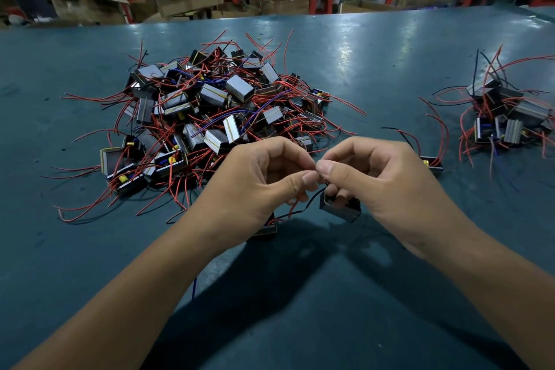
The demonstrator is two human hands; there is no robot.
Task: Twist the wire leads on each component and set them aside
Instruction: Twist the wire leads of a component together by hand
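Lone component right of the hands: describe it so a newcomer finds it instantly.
Start at the smaller pile on the right of the teal table. Between it and the right hand lies one component, alone, partly hidden by the hand, showing a yellow part inside.

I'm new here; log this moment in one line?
left hand: pinches wire leads | right hand: pinches leads, holds component | big pile: ahead
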